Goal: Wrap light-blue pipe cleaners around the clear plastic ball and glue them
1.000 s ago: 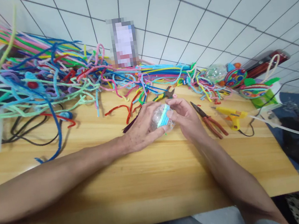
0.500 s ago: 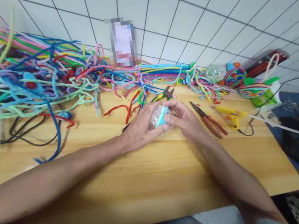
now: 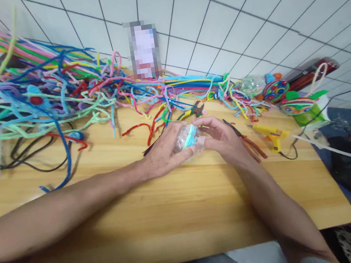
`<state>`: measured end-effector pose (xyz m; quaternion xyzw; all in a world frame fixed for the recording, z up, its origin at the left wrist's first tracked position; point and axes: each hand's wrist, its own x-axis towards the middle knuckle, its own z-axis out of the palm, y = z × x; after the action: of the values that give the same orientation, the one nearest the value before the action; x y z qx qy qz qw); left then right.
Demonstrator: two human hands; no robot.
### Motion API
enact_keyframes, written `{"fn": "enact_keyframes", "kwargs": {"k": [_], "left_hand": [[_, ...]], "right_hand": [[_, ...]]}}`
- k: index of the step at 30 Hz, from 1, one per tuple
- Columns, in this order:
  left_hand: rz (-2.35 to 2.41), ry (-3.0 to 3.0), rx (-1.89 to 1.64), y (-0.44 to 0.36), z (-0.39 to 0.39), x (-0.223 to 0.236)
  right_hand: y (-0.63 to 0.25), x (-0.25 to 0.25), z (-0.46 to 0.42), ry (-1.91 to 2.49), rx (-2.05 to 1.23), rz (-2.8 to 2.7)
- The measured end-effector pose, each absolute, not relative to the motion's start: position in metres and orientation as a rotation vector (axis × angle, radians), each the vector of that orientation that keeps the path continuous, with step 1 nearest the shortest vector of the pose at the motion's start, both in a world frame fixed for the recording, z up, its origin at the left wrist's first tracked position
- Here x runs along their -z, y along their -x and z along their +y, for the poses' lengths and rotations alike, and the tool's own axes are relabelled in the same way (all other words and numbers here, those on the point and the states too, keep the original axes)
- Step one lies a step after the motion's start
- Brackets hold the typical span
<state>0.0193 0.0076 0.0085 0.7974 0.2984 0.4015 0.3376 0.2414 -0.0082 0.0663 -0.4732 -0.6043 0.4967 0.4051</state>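
A clear plastic ball with blue and pale-green pipe cleaner strips across it sits between my two hands, just above the wooden table. My left hand is wrapped round its left side, thumb along the near face. On the right side, my right hand curls its fingers and thumb against the strips. Green-handled cutters lie just behind the ball. Beyond my right hand are pliers with red-brown handles, partly hidden by it.
Tangled pipe cleaners fill the back left of the table. A phone leans on the tiled wall. To the right lie a yellow glue gun with a cord and several decorated balls. Black cables loop at the left.
My right hand has shifted slightly right, its fingers opening a little over the strips. The left hand stays in place round the ball.
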Motion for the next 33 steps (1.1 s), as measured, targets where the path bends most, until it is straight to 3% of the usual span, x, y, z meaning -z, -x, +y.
{"fn": "enact_keyframes", "kwargs": {"k": [33], "left_hand": [[0.768, -2.068, -0.958, -0.017, 0.009, -0.012]], "right_hand": [[-0.228, -0.050, -0.007, 1.238, -1.225, -1.409]]}}
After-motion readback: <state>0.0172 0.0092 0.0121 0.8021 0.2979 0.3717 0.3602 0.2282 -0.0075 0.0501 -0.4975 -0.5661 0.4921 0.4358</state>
